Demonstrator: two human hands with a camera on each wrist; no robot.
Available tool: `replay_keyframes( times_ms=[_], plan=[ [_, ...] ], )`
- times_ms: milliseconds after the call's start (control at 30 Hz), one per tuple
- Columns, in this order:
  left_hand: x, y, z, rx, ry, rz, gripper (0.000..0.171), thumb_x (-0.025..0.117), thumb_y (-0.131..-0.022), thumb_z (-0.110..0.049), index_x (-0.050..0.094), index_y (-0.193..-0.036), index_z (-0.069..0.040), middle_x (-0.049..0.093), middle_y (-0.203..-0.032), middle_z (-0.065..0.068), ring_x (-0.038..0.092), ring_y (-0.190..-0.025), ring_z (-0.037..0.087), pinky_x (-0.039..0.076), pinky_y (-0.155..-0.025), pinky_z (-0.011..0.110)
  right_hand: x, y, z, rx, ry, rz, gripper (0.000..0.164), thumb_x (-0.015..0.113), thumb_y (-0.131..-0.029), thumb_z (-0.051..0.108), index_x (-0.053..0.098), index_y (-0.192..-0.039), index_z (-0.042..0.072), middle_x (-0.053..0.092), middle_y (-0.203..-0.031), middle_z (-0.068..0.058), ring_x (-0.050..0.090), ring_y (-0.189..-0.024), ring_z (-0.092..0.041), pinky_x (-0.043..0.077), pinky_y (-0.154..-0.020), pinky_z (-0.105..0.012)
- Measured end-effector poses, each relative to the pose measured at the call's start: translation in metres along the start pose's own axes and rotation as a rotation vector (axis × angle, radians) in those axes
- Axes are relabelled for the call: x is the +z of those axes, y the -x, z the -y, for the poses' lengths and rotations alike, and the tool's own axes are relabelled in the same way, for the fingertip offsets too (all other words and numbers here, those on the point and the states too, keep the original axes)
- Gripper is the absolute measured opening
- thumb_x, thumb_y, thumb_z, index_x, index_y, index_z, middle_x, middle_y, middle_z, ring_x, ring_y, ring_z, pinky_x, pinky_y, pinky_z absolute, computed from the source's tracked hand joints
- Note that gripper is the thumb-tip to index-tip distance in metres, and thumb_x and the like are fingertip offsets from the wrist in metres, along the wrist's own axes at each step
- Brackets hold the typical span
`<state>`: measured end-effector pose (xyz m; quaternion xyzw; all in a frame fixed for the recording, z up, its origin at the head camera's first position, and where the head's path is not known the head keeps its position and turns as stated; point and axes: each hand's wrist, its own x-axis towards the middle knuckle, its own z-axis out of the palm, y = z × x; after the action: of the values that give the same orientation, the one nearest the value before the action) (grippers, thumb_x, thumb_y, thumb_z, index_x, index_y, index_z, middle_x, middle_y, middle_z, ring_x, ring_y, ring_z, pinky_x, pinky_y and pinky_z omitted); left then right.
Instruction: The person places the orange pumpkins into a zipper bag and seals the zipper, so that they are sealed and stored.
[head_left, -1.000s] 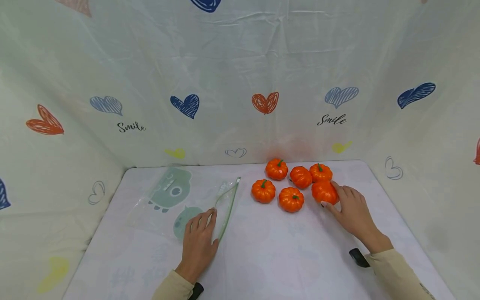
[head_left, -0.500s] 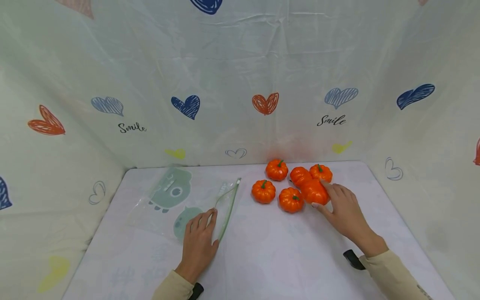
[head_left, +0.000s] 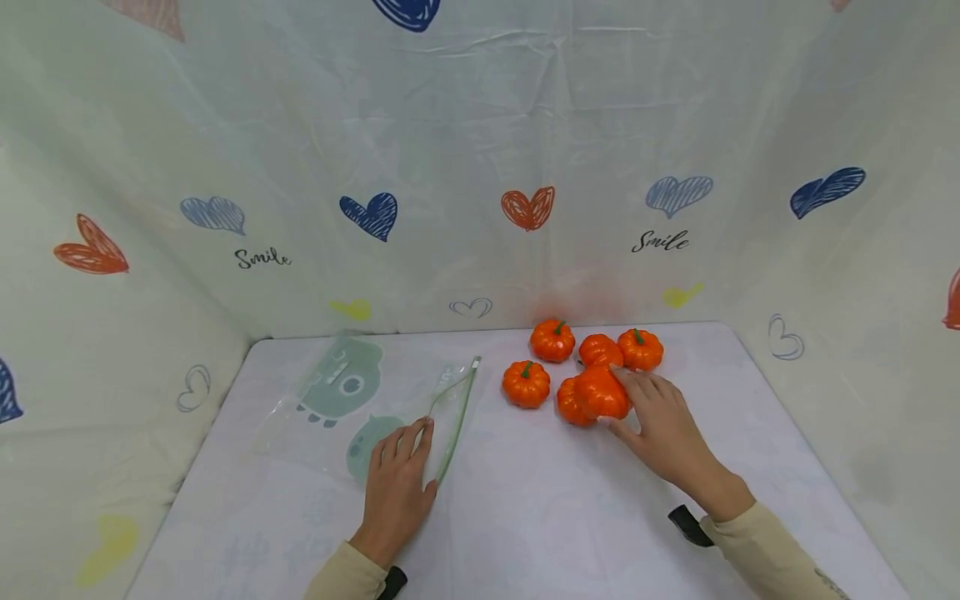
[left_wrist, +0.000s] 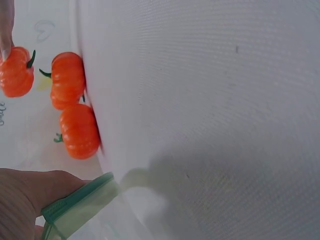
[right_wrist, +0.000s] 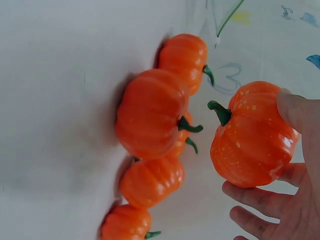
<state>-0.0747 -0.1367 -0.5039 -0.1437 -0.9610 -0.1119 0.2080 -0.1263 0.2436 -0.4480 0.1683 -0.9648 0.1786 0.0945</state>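
My right hand (head_left: 667,433) grips a small orange pumpkin (head_left: 602,393) between thumb and fingers, and holds it up above the table. In the right wrist view the held pumpkin (right_wrist: 255,134) shows its curved green stem pointing away from the palm. It overlaps another pumpkin (head_left: 570,404) in the head view. On the left lies a clear zip bag (head_left: 341,379) with green cartoon prints. My left hand (head_left: 397,496) pinches the bag at its mouth, where the green zip edge (left_wrist: 75,197) stands parted in the left wrist view.
Several more pumpkins (head_left: 526,384) sit grouped toward the back right of the white table (head_left: 525,517). Behind them, a curtain (head_left: 442,258) with printed hearts hangs along the table's back edge and both sides.
My right hand has lifted the pumpkin from the right of the group and carried it left, over the front pumpkin. The left hand and the bag have stayed put.
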Motion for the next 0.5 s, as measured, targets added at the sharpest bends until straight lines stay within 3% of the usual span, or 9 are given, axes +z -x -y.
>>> replay_keyframes(
  times_ms=[500],
  plan=[
    [0.0,-0.002,-0.003,-0.015,-0.037,0.018,0.088,0.101,-0.061,-0.01,0.065,-0.14,0.002,0.06,-0.142,0.011,0.055,-0.126,0.034,0.046,-0.104,0.051,0.018,-0.006,0.028,-0.106,-0.037,-0.011,0.078,0.083,-0.091,0.035,0.05,-0.154,0.003,0.061,-0.144,-0.019,0.05,-0.134,-0.045,0.038,-0.113,-0.067]
  ],
)
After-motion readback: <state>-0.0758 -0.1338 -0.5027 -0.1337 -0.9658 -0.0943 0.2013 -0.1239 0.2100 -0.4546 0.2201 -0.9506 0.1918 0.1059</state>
